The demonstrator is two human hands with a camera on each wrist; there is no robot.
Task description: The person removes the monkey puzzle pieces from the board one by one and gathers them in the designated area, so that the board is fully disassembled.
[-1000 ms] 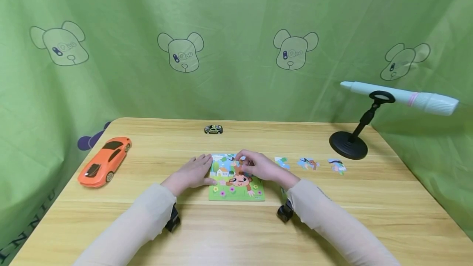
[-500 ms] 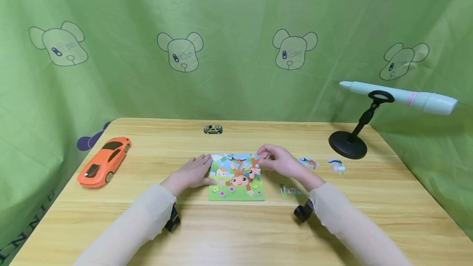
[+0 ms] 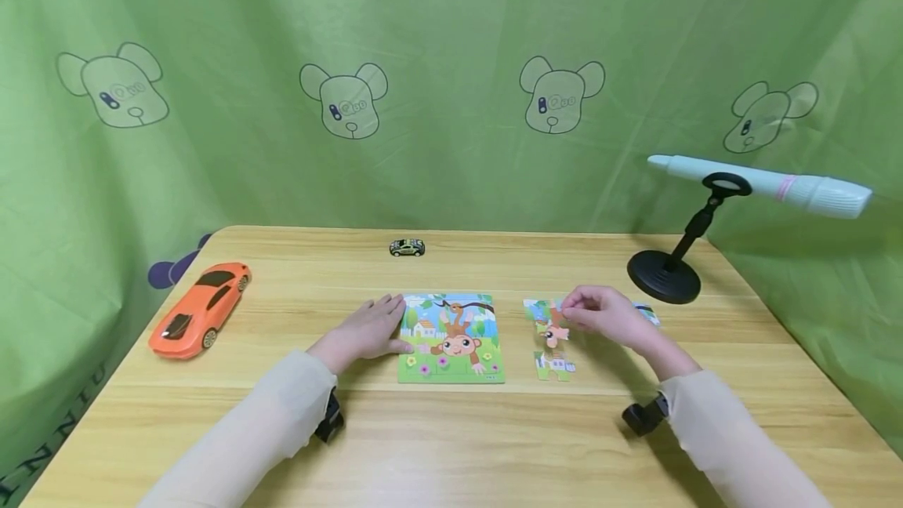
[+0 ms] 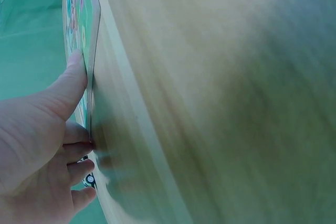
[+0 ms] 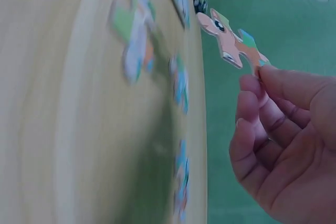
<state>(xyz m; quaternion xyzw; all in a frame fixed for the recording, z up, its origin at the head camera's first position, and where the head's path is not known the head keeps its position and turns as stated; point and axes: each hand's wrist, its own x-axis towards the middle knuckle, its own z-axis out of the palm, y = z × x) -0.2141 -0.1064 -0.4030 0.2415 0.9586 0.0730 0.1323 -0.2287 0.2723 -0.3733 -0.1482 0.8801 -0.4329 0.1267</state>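
My left hand (image 3: 370,328) rests along the left edge of a puzzle board (image 3: 451,371) printed with a monkey, a house and flowers. In the left wrist view, the thumb of the left hand (image 4: 37,145) lies on the board's rim (image 4: 94,24) and the other fingers are extended. To the right of the board, my right hand (image 3: 607,316) pinches a puzzle piece (image 3: 555,334) with a monkey face, between thumb and fingertips. The right wrist view shows this piece (image 5: 228,40) held up off the table. Loose puzzle pieces (image 3: 556,365) lie below the right hand, some partly hidden by it.
An orange toy car (image 3: 202,308) stands at the left of the table, a small patterned toy car (image 3: 407,248) at the back. At the back right, a black stand (image 3: 665,277) carries a pale blue microphone-shaped object (image 3: 769,183). A green curtain (image 3: 451,179) hangs behind.
My right hand has moved right, from over the board to above the loose pieces, carrying the monkey-face puzzle piece. The left hand has stayed put on the board.
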